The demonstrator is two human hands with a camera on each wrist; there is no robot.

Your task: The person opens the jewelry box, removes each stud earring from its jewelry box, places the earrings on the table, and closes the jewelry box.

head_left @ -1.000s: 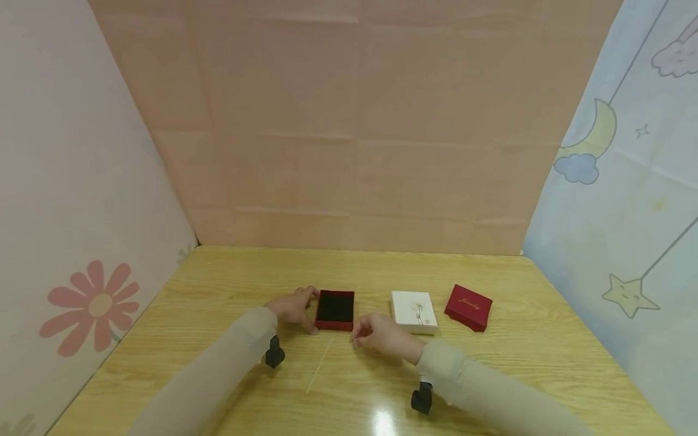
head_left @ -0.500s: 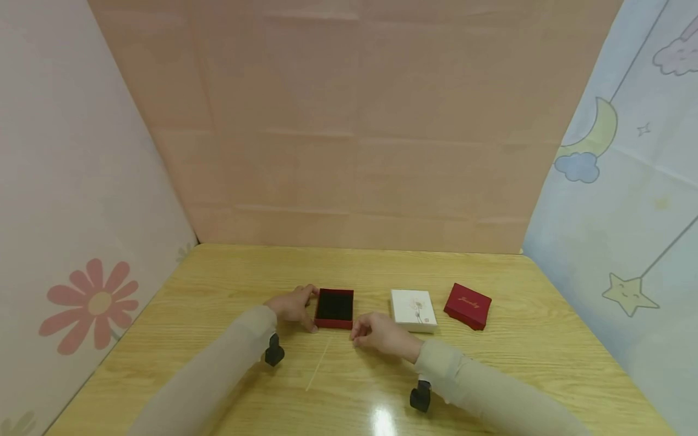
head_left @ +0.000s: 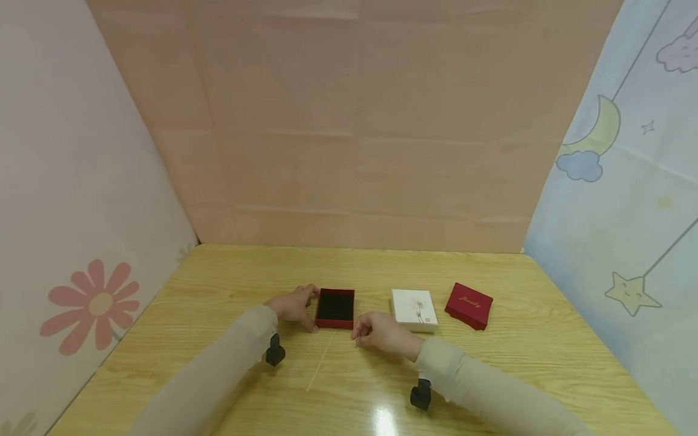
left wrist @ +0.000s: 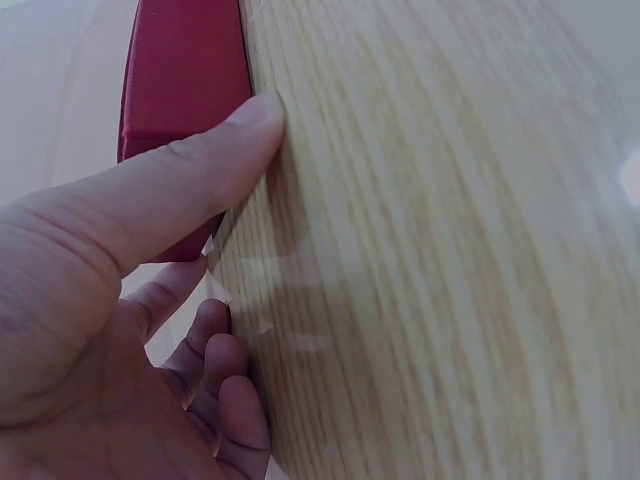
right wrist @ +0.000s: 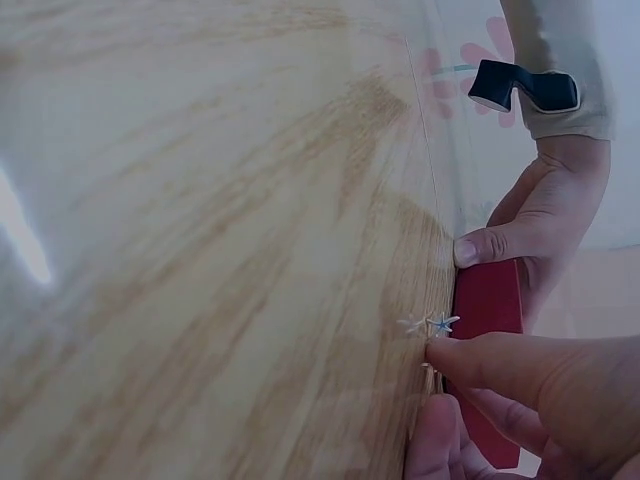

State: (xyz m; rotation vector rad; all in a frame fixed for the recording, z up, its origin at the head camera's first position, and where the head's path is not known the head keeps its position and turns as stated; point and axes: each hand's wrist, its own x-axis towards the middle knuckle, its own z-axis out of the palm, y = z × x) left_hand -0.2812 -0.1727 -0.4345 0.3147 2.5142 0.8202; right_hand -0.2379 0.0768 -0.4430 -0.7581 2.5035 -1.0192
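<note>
A small open red jewelry box (head_left: pixel 335 324) with a black lining sits on the table. My left hand (head_left: pixel 292 307) holds its left side; in the left wrist view the thumb (left wrist: pixel 215 165) lies along the red wall (left wrist: pixel 190 75) and the index fingertip touches near its lower corner. Just front-right of the box, my right hand (head_left: pixel 384 335) is low over the table. Its thumb and index finger pinch a tiny silvery piece of jewelry with a starfish ornament (right wrist: pixel 442 324), seen in the right wrist view. The rest of that piece is hidden by the fingers.
Right of the hands stands a white box (head_left: pixel 412 307) with a flower print. Beyond it lies a red lid (head_left: pixel 469 306) with gold lettering, slightly turned. A thin pale line (head_left: pixel 320 363) runs along the table (head_left: pixel 245 393). Fabric screens enclose the back and sides.
Both hands and the box stay almost in place. The right fingers shift slightly, and a small bright glint now shows at their tips.
</note>
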